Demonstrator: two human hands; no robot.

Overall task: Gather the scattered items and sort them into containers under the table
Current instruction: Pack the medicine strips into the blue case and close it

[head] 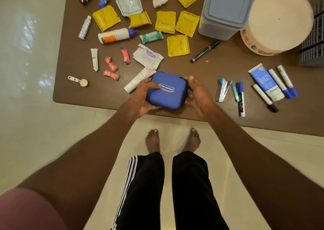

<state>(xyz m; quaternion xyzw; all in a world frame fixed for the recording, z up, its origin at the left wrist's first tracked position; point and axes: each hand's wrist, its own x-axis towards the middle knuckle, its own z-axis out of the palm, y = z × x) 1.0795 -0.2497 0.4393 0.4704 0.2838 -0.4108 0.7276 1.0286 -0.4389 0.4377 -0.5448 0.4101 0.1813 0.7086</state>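
Sorting looks barely begun. At nine o'clock the left hand (140,96) clasps the blue zip pouch (166,90), thumb on its lid; at three o'clock the right hand (196,94) cups the opposite edge, fingers curled against the zipper side. The pouch hangs just above the worktop (70,89) near its six-o'clock edge. It looks light, semi-stiff and easy to grip by its edges — the fabric seems unlikely to slip. The containers under the worktop are hidden.
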